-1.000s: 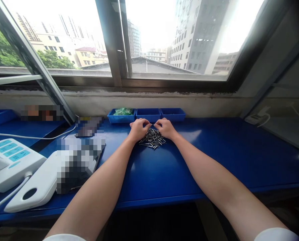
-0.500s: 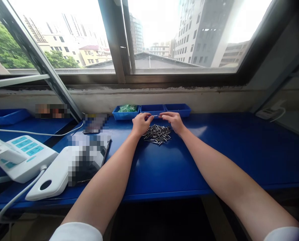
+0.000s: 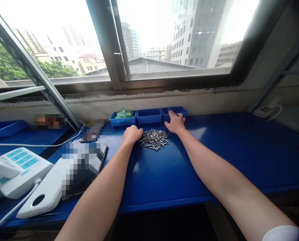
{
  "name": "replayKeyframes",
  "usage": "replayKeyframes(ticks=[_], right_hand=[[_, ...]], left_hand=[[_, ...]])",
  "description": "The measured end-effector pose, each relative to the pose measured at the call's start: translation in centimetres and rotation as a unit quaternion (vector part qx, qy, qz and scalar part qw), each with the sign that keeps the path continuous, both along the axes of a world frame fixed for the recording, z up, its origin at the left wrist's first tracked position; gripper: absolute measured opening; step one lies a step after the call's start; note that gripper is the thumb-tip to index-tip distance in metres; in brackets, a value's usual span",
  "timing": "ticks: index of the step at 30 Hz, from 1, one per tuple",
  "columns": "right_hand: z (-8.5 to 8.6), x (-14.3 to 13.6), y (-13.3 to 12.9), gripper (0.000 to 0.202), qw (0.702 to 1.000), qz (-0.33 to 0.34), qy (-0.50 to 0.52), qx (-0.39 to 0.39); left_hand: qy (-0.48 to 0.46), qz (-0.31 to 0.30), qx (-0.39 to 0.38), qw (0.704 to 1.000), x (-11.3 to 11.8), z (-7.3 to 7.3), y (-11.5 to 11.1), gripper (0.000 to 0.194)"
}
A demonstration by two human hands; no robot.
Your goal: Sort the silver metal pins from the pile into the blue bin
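blue bin [image 3: 183, 110], partly hidden by right hand [image 3: 175, 123]

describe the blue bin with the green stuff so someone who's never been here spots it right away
Find the large window above the long blue table, then the row of three small blue bins along the wall beneath it. You want the left-end bin, beyond the left hand. It alone of the three is heaped with green contents.
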State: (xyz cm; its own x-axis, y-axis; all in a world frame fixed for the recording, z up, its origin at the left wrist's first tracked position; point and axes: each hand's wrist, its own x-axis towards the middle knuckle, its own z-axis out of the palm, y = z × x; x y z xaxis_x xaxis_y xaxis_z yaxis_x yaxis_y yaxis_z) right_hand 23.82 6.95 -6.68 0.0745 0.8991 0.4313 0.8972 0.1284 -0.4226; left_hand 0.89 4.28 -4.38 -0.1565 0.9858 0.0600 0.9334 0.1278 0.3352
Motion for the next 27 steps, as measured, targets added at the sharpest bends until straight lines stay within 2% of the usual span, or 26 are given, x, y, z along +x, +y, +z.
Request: replayKeyframes(ticks=[4, 10, 14, 16, 19, 22, 27], right_hand=[[-0.1, 0.0, 0.1, 0.068, 1.000, 0.001, -0.014, -0.018], [-0.2, 0.3, 0.1, 0.068, 1.000, 0.006, -0.004, -0.020], [0.1, -0.3, -0.4, 0.057, 0.999, 0.014, 0.027, 0.037], [0.4, -1.0, -0.9, 0.040, 0.995, 0.045, 0.042, 0.074], [0.7, -2.2, -1.7, 0.022, 0.988, 0.128, 0.052, 0.076], [0.7, -3.1, -2.4, 0.020, 0.981, 0.182, 0.050, 0.052], [0.4, -3.7, -2.6, 0.021, 0.978, 0.198, 0.043, 0.050]], left_hand=[[-0.025, -0.016, 0.004, 1.000, -0.5, -0.2, 0.4, 0.027], [-0.101, -0.029, 0.010, 0.994, -1.0, -0.3, 1.0, 0.026], [-0.144, -0.028, 0.023, 0.989, -1.1, -0.4, 1.2, 0.029], [-0.150, -0.031, 0.022, 0.988, -1.2, -0.4, 1.3, 0.030], [-0.150, -0.046, 0.015, 0.987, -1.2, -0.5, 1.2, 0.031], [-0.137, -0.055, 0.024, 0.989, -1.0, -0.4, 1.0, 0.031], [-0.110, -0.045, 0.048, 0.992, -0.4, -0.4, 0.6, 0.039]])
